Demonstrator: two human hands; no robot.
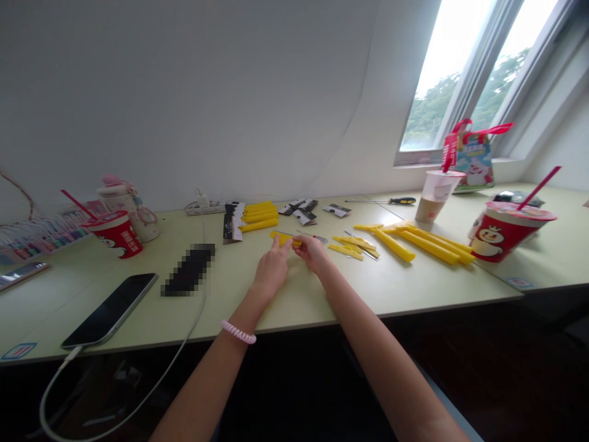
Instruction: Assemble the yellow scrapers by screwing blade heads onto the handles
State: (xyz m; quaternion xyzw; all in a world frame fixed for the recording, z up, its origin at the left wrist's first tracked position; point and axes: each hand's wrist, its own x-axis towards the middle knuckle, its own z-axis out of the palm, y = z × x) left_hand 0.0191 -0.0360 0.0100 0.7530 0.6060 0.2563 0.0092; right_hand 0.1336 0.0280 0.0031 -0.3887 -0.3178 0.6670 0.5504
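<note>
Left hand [272, 268] and right hand [313, 253] meet above the middle of a long pale green tabletop [317, 288], both closed in a fingertip pinch on one slim yellow plastic bar [283, 238]. Bar lies nearly level, long axis across the person's body, one end out past the left fingers, other end under the right fingers. A thin grey metal sliver [315, 238] shows just beyond the right hand; whether it is held, cannot tell. Pink coil bracelet [238, 331] on left wrist.

Far side of table, left of the hands: four yellow bars [260, 215] lying side by side, beside one stack of black-and-white card packets [232, 222]. Three more such packets [304, 215] lie further right, loose. Right of the hands: at least four long yellow T-headed bars [427, 245], heads toward the hands, shafts pointing right; several short flat yellow strips [347, 248] nearer, exact number unclear. Beyond them, one yellow-and-black screwdriver [391, 201].

Also counted: two red paper cups with red straws [510, 232], one clear plastic cup of milky drink [437, 195], two smartphones [110, 310], one white power strip [202, 209]. A dark patch [188, 270] on the table is too blurred to tell.
</note>
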